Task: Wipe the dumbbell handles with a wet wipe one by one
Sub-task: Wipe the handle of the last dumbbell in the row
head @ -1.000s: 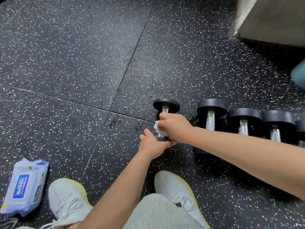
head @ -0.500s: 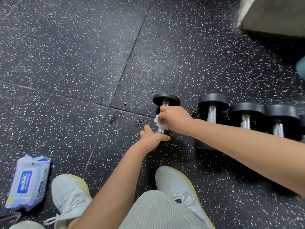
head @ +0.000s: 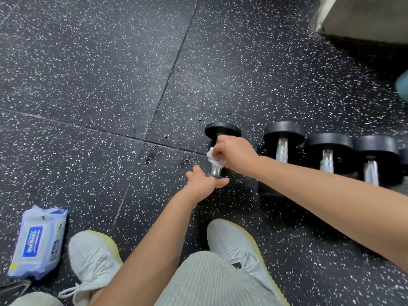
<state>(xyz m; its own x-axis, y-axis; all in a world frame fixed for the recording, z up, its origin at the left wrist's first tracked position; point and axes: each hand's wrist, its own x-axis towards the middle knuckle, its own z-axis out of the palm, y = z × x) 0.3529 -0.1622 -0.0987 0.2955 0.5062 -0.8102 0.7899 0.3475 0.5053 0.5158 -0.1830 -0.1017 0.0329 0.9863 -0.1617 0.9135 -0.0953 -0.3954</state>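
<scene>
Four black rubber tiles, speckled white, were joined at a cross of seams to form the floor [head: 88, 62]. Dark scuffs were seen near that cross. At the far right corner of the floor a pale block [head: 364, 16] was set, its underside in shadow, and a blurred teal object [head: 403, 85] was cut off by the right edge below it.

Dumbbells were laid in a row on the floor, handles pointing away from the person. The leftmost dumbbell [head: 221, 129] was kept apart from the three other dumbbells [head: 329, 142], which were packed side by side to its right; a further one was only glimpsed at the edge. The chrome handle [head: 215, 170] of the leftmost one was wrapped, at its far part, in a crumpled white wet wipe [head: 210, 157], and the right hand [head: 234, 155] was clamped round wipe and handle together. The left hand [head: 205, 181] was laid on the near head, thumb spread to one side; whether its fingers were curled round that head could not be told.

Near the left edge of the floor a soft pack of wipes [head: 38, 241] was lying flat, pale lilac with a blue label. White writing was printed on the label and along the pack's side, but it was too blurred to be read. Two pale shoes [head: 95, 259] with yellowish soles were planted beside the pack, and ribbed light cloth was seen over a knee.
</scene>
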